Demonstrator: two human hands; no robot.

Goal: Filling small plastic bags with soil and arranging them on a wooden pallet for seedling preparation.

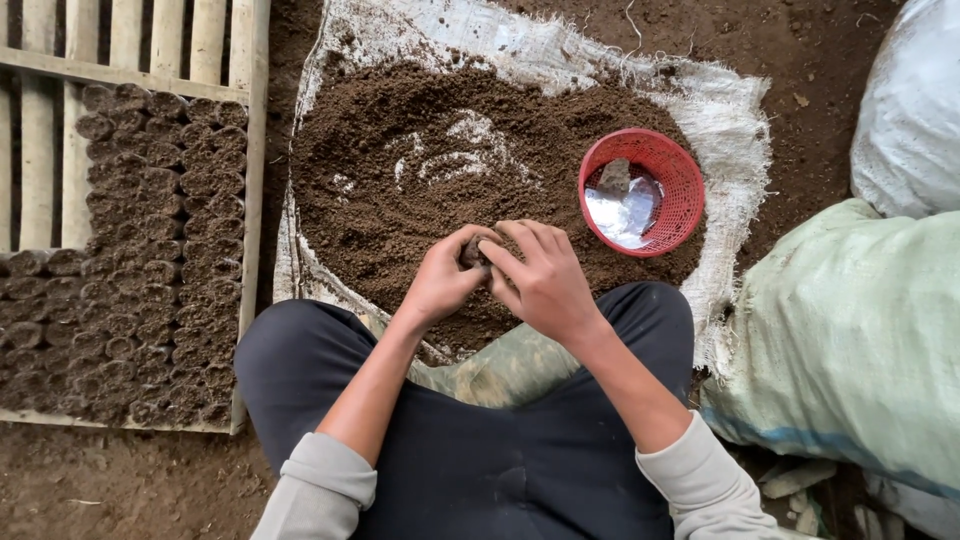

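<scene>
Head: red basket (pixel 680 170) holds clear bags (pixel 625 210).

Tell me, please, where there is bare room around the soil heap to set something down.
Free: the white woven sack's bare edge above the round red plastic basket, and the wooden slat tray's unfilled top-left. Crowded: the packed rows of dark soil-filled pots, and where both hands meet.

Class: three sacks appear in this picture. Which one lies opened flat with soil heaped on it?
The white woven sack under the soil pile; the greenish sack and grey-white sack stand full at right.
</scene>
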